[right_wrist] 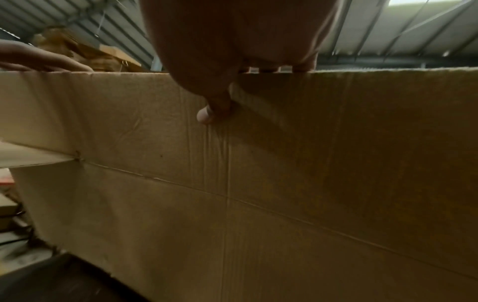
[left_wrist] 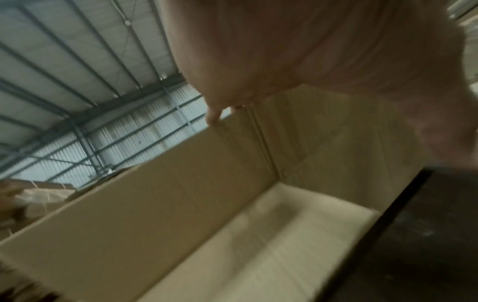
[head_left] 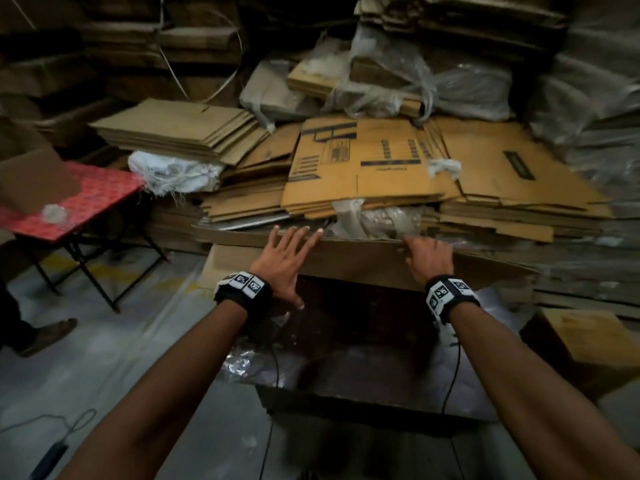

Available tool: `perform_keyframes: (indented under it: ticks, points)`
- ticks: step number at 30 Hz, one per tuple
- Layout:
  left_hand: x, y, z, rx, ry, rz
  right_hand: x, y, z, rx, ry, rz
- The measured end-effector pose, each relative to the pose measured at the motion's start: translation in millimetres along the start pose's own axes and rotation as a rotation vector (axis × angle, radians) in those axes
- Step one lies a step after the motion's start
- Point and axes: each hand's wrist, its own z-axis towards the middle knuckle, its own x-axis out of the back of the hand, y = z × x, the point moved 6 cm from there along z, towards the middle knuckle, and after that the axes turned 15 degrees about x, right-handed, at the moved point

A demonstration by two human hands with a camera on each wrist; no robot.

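**Box edge runs crosswise, one hand gripping it**

Head view: the box (head_left: 349, 261) stands straight ahead of the person, between them and a pile of flat cartons (head_left: 363, 168). Its top edge, the long axis, runs left to right across the reach. The left hand (head_left: 285, 259) lies flat on the wall just under that edge, with fingers straight and spread and the tips at the rim, gripping nothing. The right hand (head_left: 427, 259) sits well apart along the same edge, with its fingers curled over the rim. Both hands are about equally near.

Left wrist view: the left hand (left_wrist: 310, 51) is blurred. One fingertip reaches the rim of the box (left_wrist: 155, 204), whose wall and pale inside fall away below.

Right wrist view: the right hand (right_wrist: 232, 40) hooks its fingers over the rim of the box (right_wrist: 310, 183), thumb pressed on the near face. The left hand (right_wrist: 38, 59) shows farther left on the rim.

Any pull or lift would likely pivot about the right hand unless the left also takes hold.
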Motion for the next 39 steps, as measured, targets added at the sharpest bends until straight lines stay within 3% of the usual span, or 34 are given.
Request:
perform_keyframes:
  ticks: [6,11,18,21,24,31,39]
  points:
    - [24.3,-4.8,9.6,0.056,0.232,0.103,43.6,13.6,10.2,-0.018,0.093,0.006]
    - [54.4,-7.4,23.4,0.025,0.314,0.112,72.0,24.6,14.3,-0.033,0.160,-0.023]
    - [116.0,-13.5,63.3,0.074,0.192,-0.201,103.9,47.3,16.6,-0.048,0.231,-0.042]
    - [141.2,-11.6,77.7,0.129,0.191,-0.147,118.4,56.9,20.3,-0.046,0.278,-0.052]
    - [166.4,-7.9,88.4,0.152,0.269,-0.063,135.9,72.1,24.0,-0.068,0.359,-0.024]
    - [229.1,-1.1,111.6,0.195,0.468,-0.123,181.9,108.0,47.1,-0.105,0.530,-0.024]
    - [279.8,-19.5,171.4,0.263,0.632,-0.114,212.6,129.5,117.7,-0.094,0.529,0.046]
